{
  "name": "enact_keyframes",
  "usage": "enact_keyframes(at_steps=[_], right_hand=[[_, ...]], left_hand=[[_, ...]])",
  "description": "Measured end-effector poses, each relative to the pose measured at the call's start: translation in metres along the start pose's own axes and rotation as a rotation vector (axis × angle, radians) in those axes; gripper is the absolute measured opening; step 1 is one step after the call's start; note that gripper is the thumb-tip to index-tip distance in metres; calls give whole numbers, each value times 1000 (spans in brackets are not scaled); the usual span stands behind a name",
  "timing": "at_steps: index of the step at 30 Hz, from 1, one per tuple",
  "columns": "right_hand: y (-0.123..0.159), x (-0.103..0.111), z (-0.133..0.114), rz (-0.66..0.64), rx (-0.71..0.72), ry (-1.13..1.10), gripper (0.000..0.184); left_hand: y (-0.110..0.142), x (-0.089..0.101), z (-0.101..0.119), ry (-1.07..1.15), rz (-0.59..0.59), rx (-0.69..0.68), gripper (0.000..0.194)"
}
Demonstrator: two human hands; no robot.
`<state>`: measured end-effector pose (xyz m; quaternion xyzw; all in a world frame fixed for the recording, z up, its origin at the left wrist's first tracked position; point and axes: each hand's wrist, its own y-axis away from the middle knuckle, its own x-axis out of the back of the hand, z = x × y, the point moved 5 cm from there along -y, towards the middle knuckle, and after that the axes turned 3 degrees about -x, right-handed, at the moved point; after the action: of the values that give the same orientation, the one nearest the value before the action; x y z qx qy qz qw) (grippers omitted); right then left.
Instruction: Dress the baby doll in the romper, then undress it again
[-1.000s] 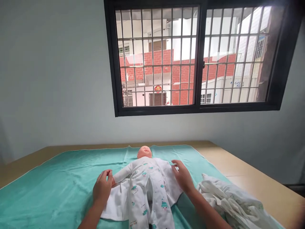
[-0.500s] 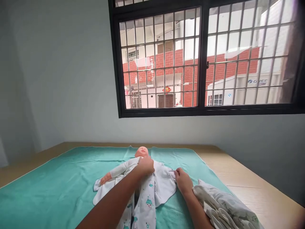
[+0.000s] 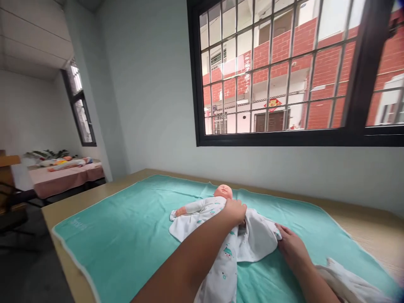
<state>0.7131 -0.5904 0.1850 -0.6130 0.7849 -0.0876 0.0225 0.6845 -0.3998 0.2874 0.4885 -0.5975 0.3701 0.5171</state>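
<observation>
A baby doll (image 3: 223, 192) lies on its back, dressed in a white printed baby garment (image 3: 227, 252) that is spread wide at both sides. One doll hand (image 3: 180, 211) shows at the left sleeve's end. My left hand (image 3: 235, 211) is closed over the garment at the doll's chest and shoulder; its fingertips are partly hidden, and the doll's other arm cannot be seen. Further right, my right hand (image 3: 292, 243) pinches the end of the garment's right sleeve (image 3: 274, 227), drawing it out sideways.
Under the doll a green cloth (image 3: 113, 227) covers much of the wooden table (image 3: 94, 194). A folded pale cloth item (image 3: 350, 275) lies by my right forearm. Behind stand a wall and a barred window (image 3: 274, 75). At the far left is another table with a pink cover (image 3: 66, 179).
My view has turned left, bringing the other table into sight. My left hand has shifted toward the garment's right side, and my right hand still holds the sleeve end.
</observation>
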Motion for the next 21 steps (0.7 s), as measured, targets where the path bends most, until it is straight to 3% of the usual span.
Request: enact_keyframes(at_steps=[3, 11, 16, 21], right_hand=[[-10, -4, 10, -63, -88, -34, 39], [10, 18, -27, 189, -13, 292, 31], [14, 34, -26, 336, -133, 293, 30], [13, 37, -20, 368, -214, 297, 28]], left_hand=[[-3, 2, -18, 14, -16, 37, 46], [6, 13, -37, 7, -48, 5, 38], [14, 22, -61, -24, -46, -28, 36], [28, 23, -79, -72, -44, -29, 33]])
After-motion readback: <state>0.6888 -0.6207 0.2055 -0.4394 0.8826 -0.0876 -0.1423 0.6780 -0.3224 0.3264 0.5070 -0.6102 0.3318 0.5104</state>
